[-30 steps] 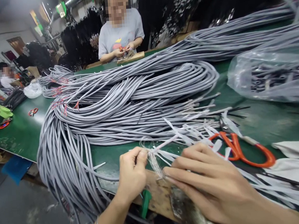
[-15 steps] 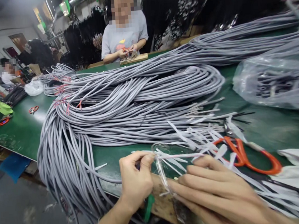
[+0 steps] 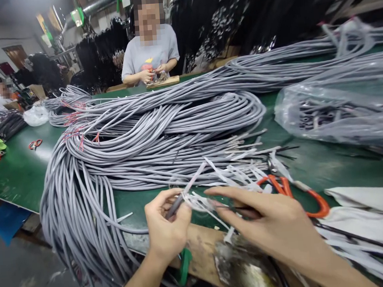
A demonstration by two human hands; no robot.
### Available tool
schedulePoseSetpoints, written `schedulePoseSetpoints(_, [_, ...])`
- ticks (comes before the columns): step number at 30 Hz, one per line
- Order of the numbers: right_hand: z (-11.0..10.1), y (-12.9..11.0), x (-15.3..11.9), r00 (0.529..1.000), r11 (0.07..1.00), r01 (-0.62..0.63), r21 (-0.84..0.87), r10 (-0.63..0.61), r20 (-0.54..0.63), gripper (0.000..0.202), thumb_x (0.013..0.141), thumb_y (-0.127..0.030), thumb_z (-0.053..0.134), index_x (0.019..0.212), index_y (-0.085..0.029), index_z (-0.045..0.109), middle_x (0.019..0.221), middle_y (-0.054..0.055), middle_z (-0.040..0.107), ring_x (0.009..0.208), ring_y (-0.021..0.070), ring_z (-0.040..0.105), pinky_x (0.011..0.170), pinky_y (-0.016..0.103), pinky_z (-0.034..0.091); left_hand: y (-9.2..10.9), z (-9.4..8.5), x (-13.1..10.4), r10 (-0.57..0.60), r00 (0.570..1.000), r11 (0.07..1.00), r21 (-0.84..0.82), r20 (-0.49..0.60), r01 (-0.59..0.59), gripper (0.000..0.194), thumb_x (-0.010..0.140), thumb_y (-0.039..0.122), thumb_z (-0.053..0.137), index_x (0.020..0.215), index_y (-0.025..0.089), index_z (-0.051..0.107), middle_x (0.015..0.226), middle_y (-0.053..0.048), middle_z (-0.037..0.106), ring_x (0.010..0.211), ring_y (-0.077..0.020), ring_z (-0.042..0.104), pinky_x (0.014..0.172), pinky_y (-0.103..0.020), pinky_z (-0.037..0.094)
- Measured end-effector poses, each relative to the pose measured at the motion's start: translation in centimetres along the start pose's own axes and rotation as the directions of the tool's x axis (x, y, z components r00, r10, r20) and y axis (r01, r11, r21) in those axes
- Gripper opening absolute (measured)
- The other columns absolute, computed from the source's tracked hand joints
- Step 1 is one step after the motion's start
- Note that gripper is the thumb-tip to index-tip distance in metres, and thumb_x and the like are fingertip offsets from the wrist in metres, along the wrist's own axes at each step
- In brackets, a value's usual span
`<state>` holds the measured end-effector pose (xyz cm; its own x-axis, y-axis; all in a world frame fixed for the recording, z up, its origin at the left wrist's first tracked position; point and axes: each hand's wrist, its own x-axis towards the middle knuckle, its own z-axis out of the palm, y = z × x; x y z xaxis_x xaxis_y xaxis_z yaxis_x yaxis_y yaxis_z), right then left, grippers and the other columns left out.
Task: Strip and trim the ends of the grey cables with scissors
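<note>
One grey cable (image 3: 175, 206) ends in splayed, whitish strands (image 3: 193, 199).

The cables (image 3: 139, 140) look like smooth, satiny plastic. Worktop (image 3: 19, 173) — glossy; scissor handles (image 3: 320, 202) at four o'clock — slick plastic.

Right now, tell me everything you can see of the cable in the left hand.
The cable is grey, round and plastic-looking. Only a short length shows, gripped in the left hand, slanting up to the right near the front edge of the green tabletop. Pale strips and thin, blurred strands fan out from its end towards the right hand; whether they touch it is unclear.
</note>
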<state>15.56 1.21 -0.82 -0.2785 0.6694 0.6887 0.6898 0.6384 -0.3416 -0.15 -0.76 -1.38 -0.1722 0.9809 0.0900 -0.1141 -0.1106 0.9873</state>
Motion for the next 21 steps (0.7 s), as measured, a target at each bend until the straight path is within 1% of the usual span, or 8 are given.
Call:
schedulePoseSetpoints(3, [-0.1, -1.0, 0.1, 0.999, 0.993, -0.043, 0.109, 0.040, 0.030, 0.020, 0.088, -0.029, 0.050, 0.087, -0.017, 0.066, 0.042, -0.007, 0.048, 0.031, 0.0058, 0.039, 0.033, 0.019, 0.034, 0.1, 0.2, 0.1, -0.019, 1.000, 1.000, -0.001, -0.007, 0.019, 0.015, 0.068, 0.023, 0.068, 0.078, 0.013, 0.070, 0.064, -0.004, 0.067, 0.057, -0.0132, 0.059, 0.053, -0.020, 0.047])
schedulePoseSetpoints(5, [-0.1, -1.5, 0.1, 0.999, 0.989, -0.051, 0.142, 0.049, 0.012, 0.019, 0.087, -0.030, 0.053, 0.087, -0.017, 0.067, 0.040, -0.009, 0.039, 0.031, 0.0052, 0.035, 0.032, 0.019, 0.028, 0.1, 0.3, 0.1, -0.039, 0.999, 0.999, 0.027, -0.013, 0.039, 0.015, 0.067, 0.026, 0.069, 0.075, 0.013, 0.070, 0.061, -0.003, 0.066, 0.054, -0.0122, 0.057, 0.050, -0.019, 0.045])
schedulePoseSetpoints(8, [0.1, -1.9, 0.1, 0.998, 0.984, -0.044, 0.173, 0.050, -0.030, 0.018, 0.085, -0.027, 0.055, 0.087, -0.015, 0.068, 0.041, -0.009, 0.036, 0.033, 0.0046, 0.032, 0.032, 0.018, 0.026, 0.1, 0.5, 0.0, -0.051, 0.999, 0.993, 0.111, 0.017, 0.049, 0.018, 0.070, 0.030, 0.067, 0.067, 0.013, 0.069, 0.056, -0.002, 0.064, 0.050, -0.0110, 0.054, 0.047, -0.019, 0.041])
schedulePoseSetpoints(11, [0.4, -2.2, 0.2, 0.998, 0.969, -0.065, 0.240, 0.068, -0.004, 0.019, 0.086, -0.022, 0.053, 0.080, -0.014, 0.069, 0.040, -0.010, 0.031, 0.032, 0.0047, 0.028, 0.032, 0.018, 0.025, -0.1, 0.6, -0.1, -0.010, 0.996, 0.975, 0.221, 0.088, -0.010, 0.030, 0.080, 0.033, 0.058, 0.061, 0.013, 0.069, 0.051, -0.002, 0.062, 0.048, -0.0107, 0.053, 0.046, -0.019, 0.038])
schedulePoseSetpoints(13, [0.6, -2.3, 0.2, 0.996, 0.953, -0.088, 0.290, 0.085, 0.026, 0.021, 0.086, -0.019, 0.051, 0.075, -0.014, 0.069, 0.040, -0.010, 0.030, 0.032, 0.0049, 0.026, 0.032, 0.018, 0.026, -0.2, 0.5, -0.1, 0.044, 0.993, 0.959, 0.273, 0.107, -0.072, 0.031, 0.083, 0.032, 0.055, 0.065, 0.013, 0.071, 0.055, -0.004, 0.065, 0.050, -0.0118, 0.054, 0.046, -0.020, 0.040])
schedulePoseSetpoints(17, [0.6, -2.3, 0.1, 0.995, 0.940, -0.094, 0.328, 0.101, -0.006, 0.018, 0.083, -0.017, 0.053, 0.074, -0.014, 0.068, 0.041, -0.009, 0.032, 0.034, 0.0048, 0.027, 0.034, 0.018, 0.026, -0.2, 0.4, 0.1, 0.205, 0.972, 0.931, 0.283, 0.111, -0.229, 0.020, 0.082, 0.024, 0.056, 0.079, 0.014, 0.074, 0.075, -0.007, 0.073, 0.064, -0.0152, 0.064, 0.056, -0.021, 0.048])
schedulePoseSetpoints(19, [0.4, -2.2, 0.1, 0.989, 0.913, -0.147, 0.381, 0.147, 0.028, 0.017, 0.082, -0.020, 0.054, 0.073, -0.015, 0.067, 0.041, -0.009, 0.032, 0.034, 0.0049, 0.026, 0.034, 0.018, 0.025, -0.1, 0.4, 0.1, 0.256, 0.960, 0.915, 0.293, 0.112, -0.278, 0.018, 0.081, 0.021, 0.057, 0.078, 0.014, 0.073, 0.074, -0.007, 0.073, 0.066, -0.0152, 0.065, 0.057, -0.021, 0.049])
schedulePoseSetpoints(21, [0.2, -2.3, 0.2, 0.966, 0.850, -0.258, 0.460, 0.225, 0.126, 0.020, 0.083, -0.028, 0.054, 0.070, -0.016, 0.065, 0.042, -0.008, 0.031, 0.035, 0.0057, 0.027, 0.033, 0.019, 0.025, -0.1, 0.5, 0.0, 0.265, 0.961, 0.903, 0.329, 0.079, -0.276, 0.017, 0.081, 0.020, 0.057, 0.074, 0.014, 0.071, 0.067, -0.006, 0.071, 0.059, -0.0140, 0.063, 0.052, -0.020, 0.048])
